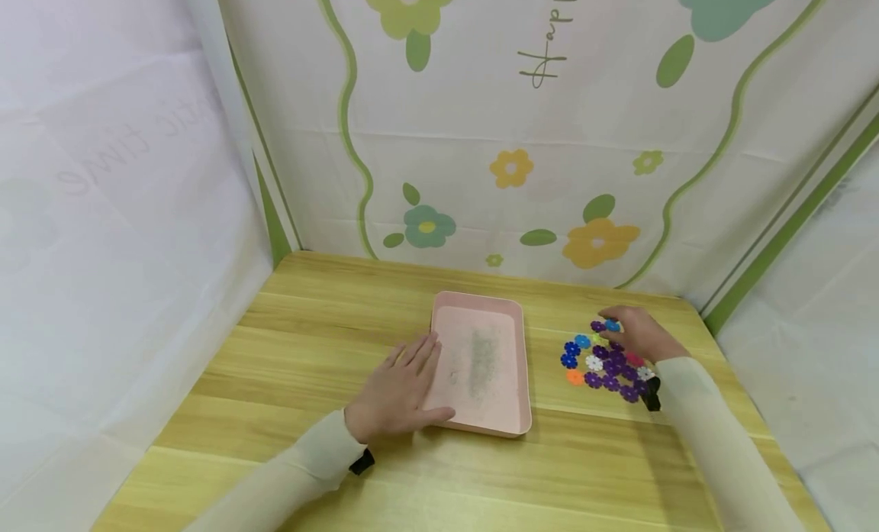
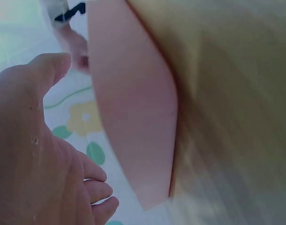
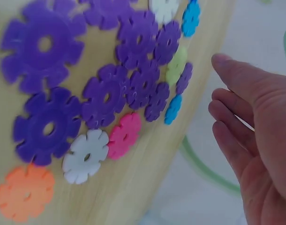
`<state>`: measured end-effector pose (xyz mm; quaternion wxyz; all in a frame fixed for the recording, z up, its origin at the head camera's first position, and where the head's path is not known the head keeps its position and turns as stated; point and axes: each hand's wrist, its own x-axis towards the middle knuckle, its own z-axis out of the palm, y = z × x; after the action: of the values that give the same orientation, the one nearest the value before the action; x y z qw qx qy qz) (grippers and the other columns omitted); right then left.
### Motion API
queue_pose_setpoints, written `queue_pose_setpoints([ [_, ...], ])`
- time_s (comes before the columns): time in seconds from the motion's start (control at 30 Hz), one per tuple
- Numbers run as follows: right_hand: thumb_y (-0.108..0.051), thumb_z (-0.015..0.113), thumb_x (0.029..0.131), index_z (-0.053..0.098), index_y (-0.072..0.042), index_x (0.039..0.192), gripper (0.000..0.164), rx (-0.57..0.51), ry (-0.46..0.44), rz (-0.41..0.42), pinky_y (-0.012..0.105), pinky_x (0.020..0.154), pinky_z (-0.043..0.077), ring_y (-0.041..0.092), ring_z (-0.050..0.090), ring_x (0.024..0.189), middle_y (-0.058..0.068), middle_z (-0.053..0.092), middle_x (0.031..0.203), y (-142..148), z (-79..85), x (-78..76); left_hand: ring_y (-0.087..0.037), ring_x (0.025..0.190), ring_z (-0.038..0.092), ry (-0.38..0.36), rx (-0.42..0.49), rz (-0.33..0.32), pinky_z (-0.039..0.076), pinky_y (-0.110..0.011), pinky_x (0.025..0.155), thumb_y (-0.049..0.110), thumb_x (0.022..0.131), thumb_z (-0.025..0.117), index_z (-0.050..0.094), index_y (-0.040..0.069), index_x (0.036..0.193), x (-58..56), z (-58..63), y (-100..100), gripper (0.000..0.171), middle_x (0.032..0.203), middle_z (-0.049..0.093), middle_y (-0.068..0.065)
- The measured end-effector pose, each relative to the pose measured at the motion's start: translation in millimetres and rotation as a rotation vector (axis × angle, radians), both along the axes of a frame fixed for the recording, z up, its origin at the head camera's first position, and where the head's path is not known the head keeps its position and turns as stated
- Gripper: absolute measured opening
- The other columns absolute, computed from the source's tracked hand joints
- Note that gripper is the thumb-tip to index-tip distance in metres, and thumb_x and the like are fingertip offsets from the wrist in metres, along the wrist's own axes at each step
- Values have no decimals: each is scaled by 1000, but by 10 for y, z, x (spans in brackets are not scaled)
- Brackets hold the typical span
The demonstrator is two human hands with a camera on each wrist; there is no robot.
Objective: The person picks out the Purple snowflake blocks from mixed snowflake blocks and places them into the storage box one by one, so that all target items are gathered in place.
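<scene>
A shallow pink tray [image 1: 526, 364] lies on the table, its floor marked by a greyish patch. Along its left side is my left hand [image 1: 398, 394], fingers spread and straight, thumb near the front left corner. To the right of the tray lie flat plastic snowflake discs: several purple discs [image 3: 43, 43], plus an orange disc [image 3: 26, 193], a pink disc [image 3: 125, 135], white, blue and yellow-green ones. Over the far right of this group hovers my right hand [image 1: 639, 333]. In the right wrist view its loosely bent fingers stand apart from the discs, with nothing between them.
The wooden table [image 1: 323, 311] ends at a back cloth [image 1: 460, 112] printed with flowers. White cloth walls rise at the left [image 1: 117, 234] and right [image 1: 824, 349]. A black wrist strap [image 1: 651, 394] overlaps the near right discs in the head view.
</scene>
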<state>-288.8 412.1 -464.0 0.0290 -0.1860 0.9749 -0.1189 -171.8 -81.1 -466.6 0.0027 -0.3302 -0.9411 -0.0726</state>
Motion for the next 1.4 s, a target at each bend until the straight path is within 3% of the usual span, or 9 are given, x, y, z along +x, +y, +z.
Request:
queue_pose_setpoints([
  [0.37,-14,71,101,63,8,138,44,-23,-83,-78,64,100,56,51,66,120,32,68,131,35,-114,-232,-37,163,24,3,-1,-2,33,-58,128,77,98,48,24,-5,165,50,-91,36,108,175,21,-23],
  [0.6,-12,73,99,69,7,128,35,-20,-77,-62,59,93,59,42,72,106,25,75,116,2,-184,-288,-38,163,24,-4,3,5,33,-58,128,77,98,49,25,-6,165,43,-134,27,109,175,20,-25],
  [1.0,-12,73,100,68,10,128,36,-96,-163,-134,55,89,61,38,72,102,26,75,115,36,-153,-352,-38,163,25,6,-8,10,34,-56,128,81,96,47,27,-7,163,25,-184,35,112,174,22,-25],
  [1.27,-14,76,97,78,-3,102,12,-109,-205,-165,39,74,59,23,69,83,14,77,96,40,-119,-411,-39,163,25,1,18,12,35,-55,128,82,96,44,27,-8,163,39,-230,56,113,174,22,-27],
  [1.4,-14,73,100,79,-6,93,13,-84,-202,-155,33,67,54,19,64,75,10,76,88,31,-65,-430,-39,163,24,-3,10,19,34,-54,128,81,97,46,27,-9,163,50,-217,69,113,174,21,-28],
])
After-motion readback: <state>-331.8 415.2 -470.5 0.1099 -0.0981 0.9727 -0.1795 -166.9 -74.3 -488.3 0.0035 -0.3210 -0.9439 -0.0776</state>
